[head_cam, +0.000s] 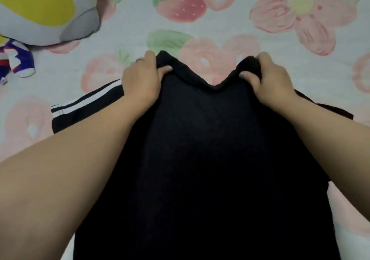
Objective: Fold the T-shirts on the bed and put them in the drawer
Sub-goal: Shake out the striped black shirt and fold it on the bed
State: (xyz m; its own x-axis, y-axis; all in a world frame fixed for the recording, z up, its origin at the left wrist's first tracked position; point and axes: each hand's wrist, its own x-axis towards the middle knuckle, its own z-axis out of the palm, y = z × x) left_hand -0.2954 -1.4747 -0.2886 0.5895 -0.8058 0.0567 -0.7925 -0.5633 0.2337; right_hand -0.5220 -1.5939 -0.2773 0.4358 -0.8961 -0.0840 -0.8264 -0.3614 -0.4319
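Black T-shirt (200, 159) lies on the bed (220, 25) | my left hand (140, 77) pinches its far edge, thumb on top | my right hand (266, 75) pinches the same edge

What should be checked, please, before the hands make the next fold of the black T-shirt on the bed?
1. Grip of the left hand on the far edge of the black fabric T-shirt: ok, fingers pinch it.
2. Grip of the right hand on that edge: ok.
3. Edge straight between the hands: not ok, it dips in a V.
4. Tuck of the white-striped black sleeve: not ok, it sticks out left over the strawberry-print bed sheet.
5. Clearance from the grey and yellow plush toy: ok, it lies apart, far left.
6. Readiness of the drawer: cannot tell, none in view.
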